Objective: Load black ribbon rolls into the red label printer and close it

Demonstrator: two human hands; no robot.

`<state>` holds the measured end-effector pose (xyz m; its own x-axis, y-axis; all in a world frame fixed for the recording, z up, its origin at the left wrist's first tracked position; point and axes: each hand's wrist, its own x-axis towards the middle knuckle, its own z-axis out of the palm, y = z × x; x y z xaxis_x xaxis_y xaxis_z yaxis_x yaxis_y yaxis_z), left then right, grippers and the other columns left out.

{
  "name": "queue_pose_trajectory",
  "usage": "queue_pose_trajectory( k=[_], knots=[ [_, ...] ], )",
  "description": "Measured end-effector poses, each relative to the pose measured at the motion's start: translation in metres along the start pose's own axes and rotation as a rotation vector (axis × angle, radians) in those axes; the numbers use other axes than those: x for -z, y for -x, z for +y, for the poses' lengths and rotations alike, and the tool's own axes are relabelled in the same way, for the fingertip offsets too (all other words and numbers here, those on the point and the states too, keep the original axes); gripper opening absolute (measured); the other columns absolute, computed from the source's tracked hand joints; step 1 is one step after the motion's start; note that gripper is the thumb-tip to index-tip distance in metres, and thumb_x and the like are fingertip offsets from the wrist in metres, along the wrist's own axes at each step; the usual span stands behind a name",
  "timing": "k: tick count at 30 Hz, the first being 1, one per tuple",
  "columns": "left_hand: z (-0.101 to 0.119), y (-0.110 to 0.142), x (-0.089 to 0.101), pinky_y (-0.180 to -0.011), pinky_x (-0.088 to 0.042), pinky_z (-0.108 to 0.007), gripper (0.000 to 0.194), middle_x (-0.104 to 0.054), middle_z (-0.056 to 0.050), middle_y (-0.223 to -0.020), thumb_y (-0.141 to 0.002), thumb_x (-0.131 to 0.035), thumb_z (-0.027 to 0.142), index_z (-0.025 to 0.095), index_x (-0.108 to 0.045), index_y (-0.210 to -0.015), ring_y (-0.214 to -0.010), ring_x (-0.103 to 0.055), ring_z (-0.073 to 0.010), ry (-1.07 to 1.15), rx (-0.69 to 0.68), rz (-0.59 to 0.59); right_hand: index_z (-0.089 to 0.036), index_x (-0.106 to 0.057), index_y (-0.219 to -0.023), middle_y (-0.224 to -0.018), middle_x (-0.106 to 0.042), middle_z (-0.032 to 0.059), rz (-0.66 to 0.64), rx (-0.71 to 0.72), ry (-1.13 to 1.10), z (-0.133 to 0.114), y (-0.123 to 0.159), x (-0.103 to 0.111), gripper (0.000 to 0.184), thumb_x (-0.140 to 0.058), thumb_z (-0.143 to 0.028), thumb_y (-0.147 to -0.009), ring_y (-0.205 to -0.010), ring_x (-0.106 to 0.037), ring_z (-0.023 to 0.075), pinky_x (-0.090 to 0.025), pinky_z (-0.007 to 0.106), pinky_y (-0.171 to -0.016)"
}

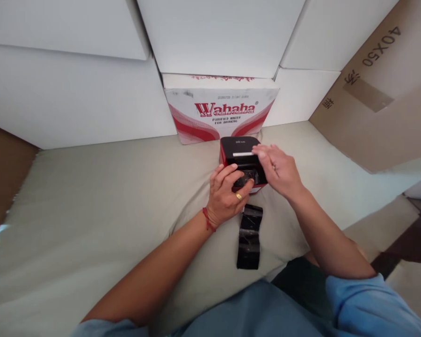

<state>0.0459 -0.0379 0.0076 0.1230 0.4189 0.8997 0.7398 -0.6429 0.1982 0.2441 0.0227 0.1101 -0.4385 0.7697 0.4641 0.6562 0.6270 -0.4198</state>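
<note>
Left grip [228, 191]: fingers curled in at the opening of the red-black box [240, 145], on the dark item [246, 179] inside; clamped or not, cannot tell. Right grip [276, 167] on its right edge, closure unclear. Black strip [249, 238] just below, on pale cloth [126, 196]; Wahaha carton [224, 112] behind.

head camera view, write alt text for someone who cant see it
A person's left hand reaches fingers into an open red-and-black box, the right hand at its right side. A creased black strip lies nearer the wearer on pale cloth; a Wahaha water carton and white boxes stand behind.
</note>
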Motion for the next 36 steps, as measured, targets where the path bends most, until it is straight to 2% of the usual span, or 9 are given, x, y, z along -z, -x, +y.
queue_pose_trajectory(
  k=[4, 8, 14, 17, 23, 27, 29, 32, 36],
  knots=[
    [-0.002, 0.003, 0.000, -0.136, -0.043, -0.061, 0.034, -0.076, -0.007, -0.135, -0.102, -0.072, 0.023, 0.040, -0.082, -0.130, -0.150, -0.063, -0.0301, 0.022, 0.023, -0.031, -0.021, -0.075, -0.153, -0.166, -0.071, 0.0150, -0.113, -0.001, 0.046, -0.004, 0.027, -0.008, 0.052, -0.046, -0.050, -0.121, -0.161, -0.062, 0.0307, -0.049, 0.057, -0.137],
    [-0.005, 0.003, 0.003, -0.137, -0.039, -0.063, 0.031, -0.078, -0.006, -0.135, -0.102, -0.070, 0.024, 0.038, -0.081, -0.128, -0.150, -0.067, -0.0306, 0.113, 0.085, -0.083, -0.016, -0.068, -0.160, -0.173, -0.064, 0.0183, -0.155, -0.021, 0.119, -0.010, 0.031, -0.011, 0.053, -0.048, -0.043, -0.119, -0.167, -0.055, 0.0331, -0.042, 0.061, -0.141],
    [-0.009, -0.009, 0.012, -0.143, -0.031, -0.060, 0.049, -0.082, -0.009, -0.143, -0.111, -0.056, 0.033, 0.029, -0.056, -0.159, -0.149, -0.072, -0.0285, 0.261, 0.229, -0.102, -0.014, -0.065, -0.163, -0.176, -0.060, 0.0178, -0.201, -0.046, 0.154, -0.016, 0.029, -0.008, 0.054, -0.048, -0.040, -0.119, -0.170, -0.051, 0.0315, -0.039, 0.061, -0.142],
    [-0.014, -0.013, 0.016, -0.145, -0.027, -0.058, 0.050, -0.080, -0.011, -0.151, -0.116, -0.047, 0.035, 0.027, -0.049, -0.165, -0.149, -0.074, -0.0268, 0.253, 0.313, -0.138, -0.013, -0.066, -0.162, -0.175, -0.060, 0.0176, -0.221, -0.052, 0.177, -0.018, 0.029, -0.006, 0.054, -0.047, -0.040, -0.119, -0.169, -0.052, 0.0316, -0.039, 0.061, -0.142],
    [-0.020, -0.017, 0.018, -0.131, -0.044, -0.053, 0.045, -0.087, -0.009, -0.134, -0.117, -0.050, 0.033, 0.025, -0.054, -0.161, -0.140, -0.078, -0.0261, 0.288, 0.396, -0.121, -0.012, -0.069, -0.159, -0.172, -0.063, 0.0178, -0.231, -0.063, 0.235, -0.024, 0.027, -0.005, 0.051, -0.049, -0.036, -0.119, -0.166, -0.056, 0.0318, -0.041, 0.058, -0.141],
    [-0.025, -0.018, 0.013, -0.126, -0.052, -0.051, 0.041, -0.086, -0.008, -0.129, -0.112, -0.056, 0.028, 0.027, -0.059, -0.153, -0.135, -0.078, -0.0264, 0.508, 0.525, -0.081, -0.015, -0.070, -0.158, -0.171, -0.065, 0.0158, -0.204, -0.074, 0.212, -0.021, 0.028, -0.009, 0.049, -0.050, -0.035, -0.118, -0.165, -0.057, 0.0302, -0.043, 0.056, -0.140],
    [-0.030, -0.016, 0.009, -0.129, -0.052, -0.051, 0.045, -0.082, -0.007, -0.134, -0.107, -0.060, 0.026, 0.029, -0.058, -0.152, -0.139, -0.075, -0.0263, 0.605, 0.574, -0.042, -0.017, -0.070, -0.158, -0.171, -0.065, 0.0146, -0.163, -0.078, 0.179, -0.019, 0.030, -0.014, 0.048, -0.049, -0.035, -0.118, -0.165, -0.057, 0.0296, -0.043, 0.057, -0.140],
    [-0.040, -0.009, 0.002, -0.140, -0.042, -0.056, 0.057, -0.067, -0.008, -0.163, -0.101, -0.068, 0.031, 0.033, -0.055, -0.157, -0.160, -0.059, -0.0300, 0.636, 0.675, -0.009, -0.019, -0.071, -0.157, -0.171, -0.066, 0.0148, -0.073, -0.074, 0.112, -0.018, 0.039, -0.020, 0.048, -0.046, -0.035, -0.119, -0.165, -0.057, 0.0291, -0.042, 0.059, -0.140],
    [-0.058, 0.004, -0.008, -0.145, -0.035, -0.059, 0.083, -0.040, -0.004, -0.188, -0.098, -0.076, 0.043, 0.045, -0.037, -0.172, -0.179, -0.035, -0.0334, 0.697, 0.779, -0.061, -0.027, -0.079, -0.146, -0.160, -0.076, 0.0097, -0.004, 0.003, 0.046, -0.023, 0.057, -0.020, 0.041, -0.049, -0.033, -0.118, -0.158, -0.065, 0.0273, -0.040, 0.061, -0.142]
  ],
)
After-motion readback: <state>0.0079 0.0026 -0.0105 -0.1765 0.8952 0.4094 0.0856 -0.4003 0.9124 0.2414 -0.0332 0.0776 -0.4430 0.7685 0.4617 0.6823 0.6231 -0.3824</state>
